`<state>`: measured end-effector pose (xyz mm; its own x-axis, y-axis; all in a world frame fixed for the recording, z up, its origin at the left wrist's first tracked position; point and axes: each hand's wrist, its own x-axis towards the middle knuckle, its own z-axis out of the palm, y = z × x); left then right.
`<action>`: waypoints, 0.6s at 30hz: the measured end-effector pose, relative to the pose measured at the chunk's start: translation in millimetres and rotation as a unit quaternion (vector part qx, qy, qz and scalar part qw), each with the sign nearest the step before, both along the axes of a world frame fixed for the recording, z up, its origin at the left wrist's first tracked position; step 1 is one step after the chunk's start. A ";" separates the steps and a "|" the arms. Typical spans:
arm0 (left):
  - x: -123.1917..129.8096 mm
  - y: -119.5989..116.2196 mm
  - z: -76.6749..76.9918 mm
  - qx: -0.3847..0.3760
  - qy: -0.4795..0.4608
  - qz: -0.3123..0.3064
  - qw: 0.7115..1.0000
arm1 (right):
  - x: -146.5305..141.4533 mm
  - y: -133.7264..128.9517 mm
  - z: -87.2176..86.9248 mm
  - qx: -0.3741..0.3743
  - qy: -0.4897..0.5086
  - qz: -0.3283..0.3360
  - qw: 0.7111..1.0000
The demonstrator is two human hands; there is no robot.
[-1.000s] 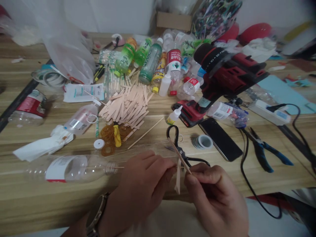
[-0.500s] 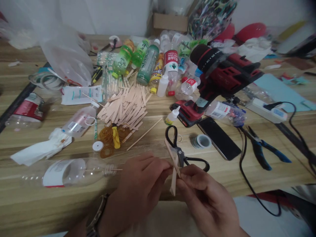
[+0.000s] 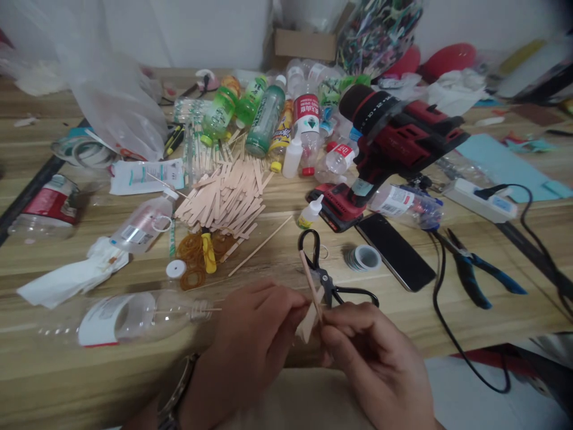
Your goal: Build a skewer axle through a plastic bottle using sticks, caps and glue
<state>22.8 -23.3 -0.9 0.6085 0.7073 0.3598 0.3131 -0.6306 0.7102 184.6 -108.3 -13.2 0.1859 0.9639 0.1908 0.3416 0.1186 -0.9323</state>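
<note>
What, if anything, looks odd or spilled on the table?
The nearest bottle lies on its side, uncapped, with a thin stick poking from its mouth, an odd pairing. The scissors lie with handles spread. No spill shows.

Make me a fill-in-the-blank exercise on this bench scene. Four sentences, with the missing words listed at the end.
1. The right hand pinches a wooden ____.
2. The watch sits on the person's ____ wrist.
3. The power drill is black and ____.
4. The scissors have ____ handles.

Missing words: stick; left; red; black.
</note>
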 end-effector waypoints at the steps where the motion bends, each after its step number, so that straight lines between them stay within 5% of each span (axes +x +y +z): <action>1: 0.1 0.3 -0.8 -0.001 0.003 -0.001 1.000 | -1.8 -1.5 0.3 -0.023 0.028 -0.009 0.999; 5: 1.8 -0.3 -4.5 -0.001 -0.001 0.005 1.000 | -10.6 -4.5 2.0 -0.067 0.100 -0.065 0.991; 8: 2.0 -1.9 -6.1 -0.014 -0.005 0.003 1.000 | -11.1 -3.3 3.6 -0.044 0.086 -0.043 0.994; 12: -2.7 -0.5 -1.4 -0.116 0.022 -0.010 0.993 | -2.8 -0.3 2.6 0.005 0.016 0.006 1.000; 18: -10.4 11.9 16.5 -0.270 0.039 -0.109 0.956 | 6.1 0.9 -6.7 0.035 -0.037 0.036 0.998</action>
